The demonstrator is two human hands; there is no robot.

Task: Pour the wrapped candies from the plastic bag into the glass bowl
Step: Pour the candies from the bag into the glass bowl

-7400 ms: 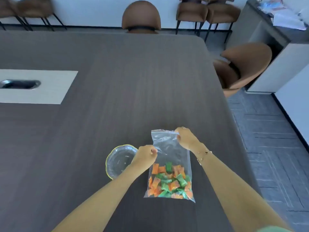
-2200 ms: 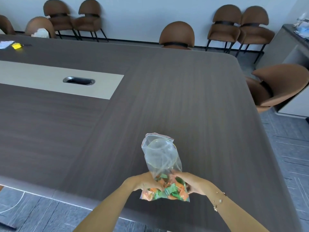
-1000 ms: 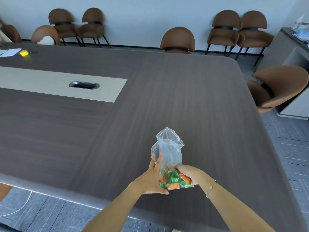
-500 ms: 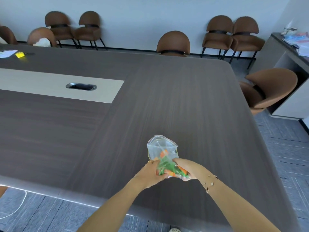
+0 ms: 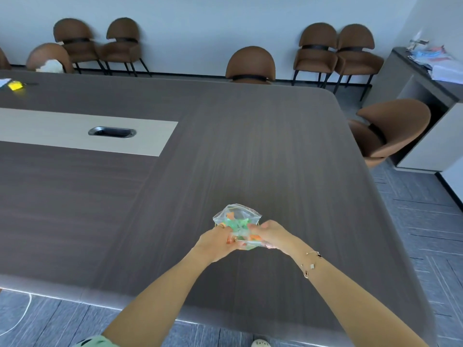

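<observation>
Two hands are working at the near edge of the scene: our left hand (image 5: 217,240) and our right hand (image 5: 271,234) are each gripping the closed bottom end of the plastic bag (image 5: 236,222), one on either side, and we are holding that end raised toward us so the open mouth is tipping forward and down, which we judge is meant to send the contents sliding out. Orange and green wrapped candies (image 5: 239,227) are bunching inside the bag between our fingers; some are lying toward the mouth. The glass bowl is lying under the bag and is mostly hidden; we cannot tell how many candies are in it. All this is sitting on a dark wood-grain table (image 5: 225,146), which is carrying a pale inlay panel (image 5: 62,131) with a metal cable slot (image 5: 112,132). Beyond, brown chairs (image 5: 250,65) are standing along a white wall, and a grey cabinet (image 5: 426,96) with papers is standing to the right.
</observation>
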